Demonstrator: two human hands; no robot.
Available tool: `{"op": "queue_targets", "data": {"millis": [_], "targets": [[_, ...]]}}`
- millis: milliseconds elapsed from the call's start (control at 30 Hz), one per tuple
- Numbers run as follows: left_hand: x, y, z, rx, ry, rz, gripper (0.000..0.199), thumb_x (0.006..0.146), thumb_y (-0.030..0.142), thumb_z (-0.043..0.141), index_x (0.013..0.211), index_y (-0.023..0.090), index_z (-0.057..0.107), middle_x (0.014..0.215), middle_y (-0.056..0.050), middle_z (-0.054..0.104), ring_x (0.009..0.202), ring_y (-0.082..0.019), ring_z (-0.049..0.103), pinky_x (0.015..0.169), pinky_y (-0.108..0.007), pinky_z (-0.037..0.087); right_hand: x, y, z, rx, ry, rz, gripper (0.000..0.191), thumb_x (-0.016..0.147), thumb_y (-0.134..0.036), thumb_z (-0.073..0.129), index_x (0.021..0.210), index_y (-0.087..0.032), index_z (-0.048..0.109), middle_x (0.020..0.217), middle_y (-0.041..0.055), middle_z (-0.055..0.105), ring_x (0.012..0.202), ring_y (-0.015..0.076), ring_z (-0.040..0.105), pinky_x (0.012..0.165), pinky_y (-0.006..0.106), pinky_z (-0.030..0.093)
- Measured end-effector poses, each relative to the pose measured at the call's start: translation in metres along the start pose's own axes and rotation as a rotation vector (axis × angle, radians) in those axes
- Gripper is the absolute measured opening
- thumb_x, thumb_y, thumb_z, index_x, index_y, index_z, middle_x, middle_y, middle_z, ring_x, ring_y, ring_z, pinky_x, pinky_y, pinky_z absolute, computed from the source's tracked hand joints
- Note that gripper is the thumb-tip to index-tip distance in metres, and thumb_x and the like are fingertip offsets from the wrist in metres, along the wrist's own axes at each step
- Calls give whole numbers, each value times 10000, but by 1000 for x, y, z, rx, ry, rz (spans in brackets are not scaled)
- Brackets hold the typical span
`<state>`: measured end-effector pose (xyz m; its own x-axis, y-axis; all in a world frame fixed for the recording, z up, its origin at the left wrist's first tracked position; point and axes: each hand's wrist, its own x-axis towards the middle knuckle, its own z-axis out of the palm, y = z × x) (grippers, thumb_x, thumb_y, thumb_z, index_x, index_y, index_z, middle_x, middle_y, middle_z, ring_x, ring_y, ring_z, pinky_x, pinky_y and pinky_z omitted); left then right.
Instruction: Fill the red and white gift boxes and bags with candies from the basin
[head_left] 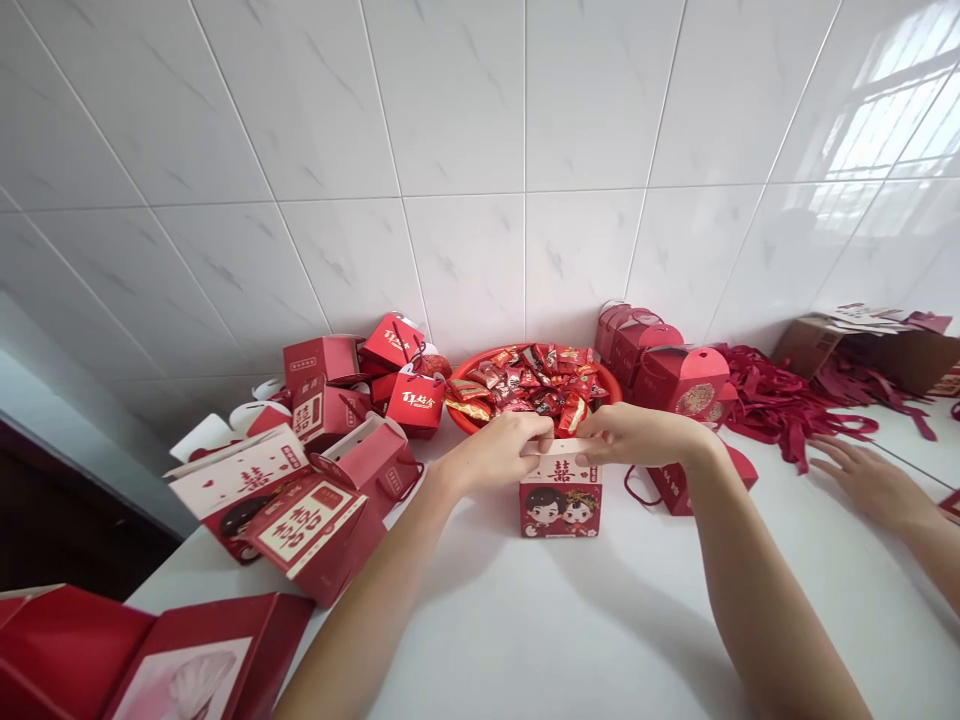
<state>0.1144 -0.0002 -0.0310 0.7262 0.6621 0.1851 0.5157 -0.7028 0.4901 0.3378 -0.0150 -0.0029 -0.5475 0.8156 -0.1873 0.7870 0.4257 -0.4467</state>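
Observation:
A small red and white box with two cartoon figures (561, 510) stands upright on the white table in front of me. My left hand (502, 450) has its fingers closed on the box's top left edge. On the other side, my right hand (626, 435) pinches the top right edge. Both hands hide part of the box's top. Just behind them sits a red basin (459, 415) full of wrapped candies (525, 380).
Several red boxes (307, 525) are piled on the left, and more boxes (679, 380) stand at the right of the basin. Dark red ribbons (780, 400) lie farther right, near a cardboard box (810, 350). Another person's hand (870, 485) rests at the right. Behind is a tiled wall (465, 120).

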Motion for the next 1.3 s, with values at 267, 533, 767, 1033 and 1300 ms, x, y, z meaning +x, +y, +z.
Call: {"op": "queue_targets", "data": {"millis": [267, 533, 767, 1033, 1300], "targets": [[-4, -5, -2, -207, -63, -115, 60, 744, 227, 609, 779, 181, 629, 674, 16, 590, 627, -142, 521, 571, -244, 402, 10, 6, 5, 134, 38, -120, 487, 847, -545, 561, 541, -210, 383, 540, -40, 335, 523, 104, 306, 477, 264, 253], [-1, -12, -7, -247, -98, -19, 96, 793, 253, 629, 786, 175, 685, 805, -28, 699, 752, -174, 621, 674, -264, 464, 16, 3, 8, 95, 40, -125, 350, 836, -345, 573, 548, -206, 433, 530, -40, 417, 502, 109, 409, 505, 264, 299], [7, -34, -3, -742, 214, -58, 539, 882, 662, 546, 1016, 154, 668, 992, -100, 725, 957, -240, 682, 920, -385, 531, -54, -10, -18, 84, 628, -168, 400, 916, -478, 559, 633, -197, 592, 576, -14, 494, 539, 119, 415, 495, 272, 317], [20, -47, 19, -450, 135, -176, 415, 796, 559, 664, 932, 169, 704, 986, -59, 721, 924, -221, 657, 897, -366, 522, -128, -1, -13, -81, 1940, 245, 313, 875, -446, 631, 1072, -245, 766, 888, 129, 708, 777, 338, 664, 616, 453, 492], [18, -46, 16, -402, 119, -173, 377, 804, 508, 660, 949, 165, 716, 994, -71, 735, 935, -237, 664, 869, -359, 522, -110, 67, -34, 147, 1707, 945, 341, 828, -364, 542, 1044, -197, 746, 946, 170, 725, 999, 446, 641, 829, 582, 485]]}}
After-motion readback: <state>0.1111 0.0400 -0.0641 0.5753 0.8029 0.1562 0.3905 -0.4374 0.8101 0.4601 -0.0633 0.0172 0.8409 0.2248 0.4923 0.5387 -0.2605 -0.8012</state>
